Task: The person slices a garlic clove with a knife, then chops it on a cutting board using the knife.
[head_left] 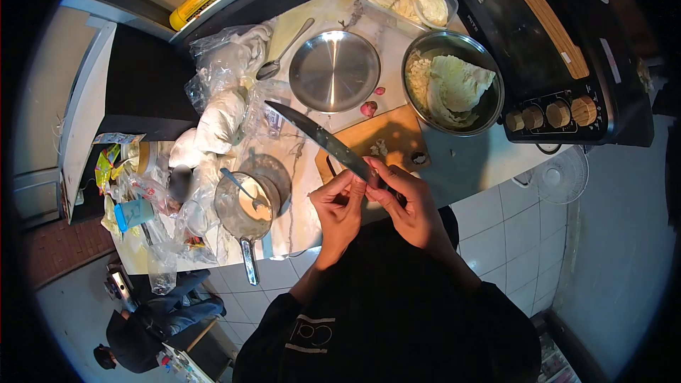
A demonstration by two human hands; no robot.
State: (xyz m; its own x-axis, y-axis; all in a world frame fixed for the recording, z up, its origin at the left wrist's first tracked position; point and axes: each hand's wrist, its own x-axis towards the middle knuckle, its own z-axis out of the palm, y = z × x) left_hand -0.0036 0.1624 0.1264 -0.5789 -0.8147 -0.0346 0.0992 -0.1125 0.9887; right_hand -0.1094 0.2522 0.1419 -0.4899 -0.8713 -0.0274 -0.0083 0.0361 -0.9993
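My right hand (404, 206) is closed around the handle end of a kitchen knife (312, 131), whose dark blade points up and to the left. Fingertips pinched together, my left hand (339, 213) meets it at the blade's base; whatever small thing lies between the fingers is mostly hidden. Beneath the knife is a wooden cutting board (401, 128) with a few pale chopped bits (379, 147) on it. Two small reddish shallots (369, 108) lie just beyond the board. Farther back sits a round, shiny metal plate (335, 64).
Right of the board, a metal bowl (501, 92) holds cabbage (461, 81) and chopped pieces. A stove (560, 113) stands beyond. Left are a saucepan (248, 232) with a spoon, plastic bags (221, 120) and another spoon (285, 50). A plastic tub (452, 10) stands behind. Another person (135, 340) is lower left.
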